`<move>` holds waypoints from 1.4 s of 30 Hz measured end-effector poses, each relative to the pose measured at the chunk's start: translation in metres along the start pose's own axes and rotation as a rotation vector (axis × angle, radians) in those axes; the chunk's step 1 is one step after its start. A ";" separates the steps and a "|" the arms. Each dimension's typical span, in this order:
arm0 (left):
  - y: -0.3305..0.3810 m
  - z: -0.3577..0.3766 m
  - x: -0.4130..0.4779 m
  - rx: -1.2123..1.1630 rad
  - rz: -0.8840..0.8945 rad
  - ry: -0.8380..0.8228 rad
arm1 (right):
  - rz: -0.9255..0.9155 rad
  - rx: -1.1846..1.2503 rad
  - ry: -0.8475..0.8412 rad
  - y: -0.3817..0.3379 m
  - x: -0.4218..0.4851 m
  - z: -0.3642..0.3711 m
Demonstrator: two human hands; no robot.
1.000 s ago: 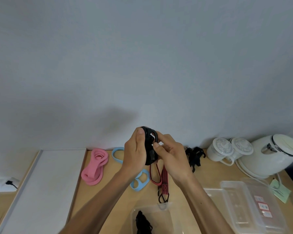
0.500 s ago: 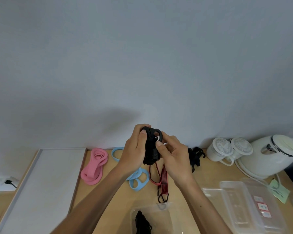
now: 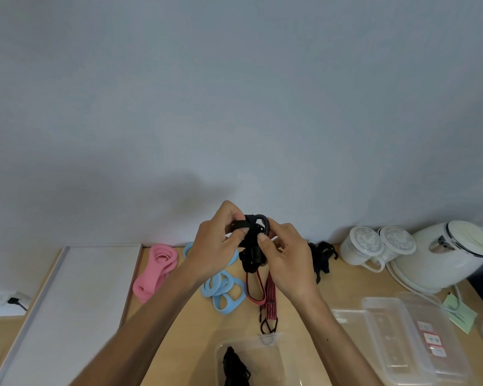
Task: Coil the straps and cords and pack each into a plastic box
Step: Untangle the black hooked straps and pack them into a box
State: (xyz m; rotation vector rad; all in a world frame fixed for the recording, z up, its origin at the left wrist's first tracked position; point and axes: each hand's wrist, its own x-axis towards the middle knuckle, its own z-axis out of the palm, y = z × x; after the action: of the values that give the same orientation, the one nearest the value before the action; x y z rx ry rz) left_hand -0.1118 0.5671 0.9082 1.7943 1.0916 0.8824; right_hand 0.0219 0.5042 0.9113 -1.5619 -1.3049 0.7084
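You hold a black strap bundle [image 3: 252, 247] up in front of the wall, above the wooden table [image 3: 179, 338]. Your left hand [image 3: 219, 242] grips its upper end, thumb and fingers curled round it, while your right hand [image 3: 287, 260] pinches its side with the thumb pressed on. Below your hands a red-and-black bungee cord [image 3: 270, 292] lies on the table, beside blue straps [image 3: 225, 292] and a pink strap [image 3: 156, 270]. Another black strap [image 3: 321, 257] lies by the lidded mugs [image 3: 365, 246]. The open plastic box [image 3: 265, 339] nearest you contains a black coil [image 3: 234, 366]; more boxes [image 3: 402, 338] are stacked to your right.
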 end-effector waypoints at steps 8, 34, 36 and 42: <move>-0.002 0.000 0.000 0.066 0.079 0.011 | 0.013 -0.055 -0.068 0.004 0.003 -0.001; -0.014 -0.006 -0.005 -0.308 -0.201 -0.160 | -0.050 -0.269 -0.462 0.008 0.011 -0.018; -0.015 -0.007 -0.005 -0.380 -0.250 -0.162 | -0.062 -0.296 -0.456 0.009 0.012 -0.016; -0.019 -0.010 0.000 -0.469 -0.343 -0.183 | -0.081 -0.263 -0.433 0.015 0.009 -0.010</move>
State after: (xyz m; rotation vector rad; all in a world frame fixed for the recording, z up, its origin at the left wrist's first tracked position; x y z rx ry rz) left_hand -0.1264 0.5755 0.8950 1.2300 0.9425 0.6805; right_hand 0.0395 0.5099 0.9027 -1.6028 -1.8317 0.8840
